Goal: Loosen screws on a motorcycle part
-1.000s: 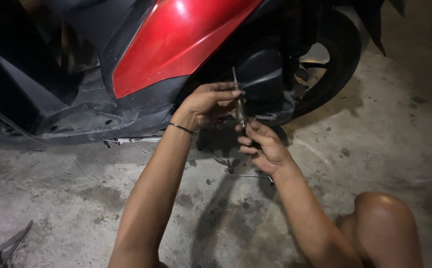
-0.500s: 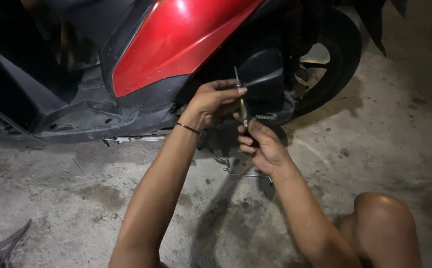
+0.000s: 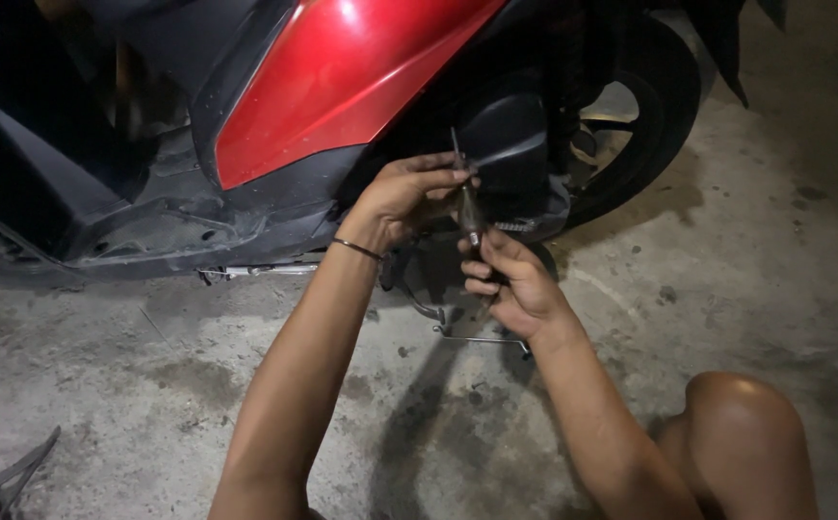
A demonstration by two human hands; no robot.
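A red and black scooter (image 3: 342, 87) stands on the concrete floor in front of me. My right hand (image 3: 510, 279) grips the dark handle of a screwdriver (image 3: 465, 197), whose thin shaft points up toward the black engine cover (image 3: 510, 144). My left hand (image 3: 405, 193), with a thin bracelet at the wrist, pinches the shaft near its tip. Both hands sit just below the red side panel, left of the rear wheel (image 3: 641, 125).
The scooter's metal stand (image 3: 467, 332) rests on the floor under my hands. My bare knee (image 3: 746, 443) is at the lower right. A dark plastic part (image 3: 5, 477) lies at the lower left edge. Stained concrete (image 3: 756, 250) spreads to the right.
Both hands and the screwdriver stay in nearly the same place. The view has shifted slightly.
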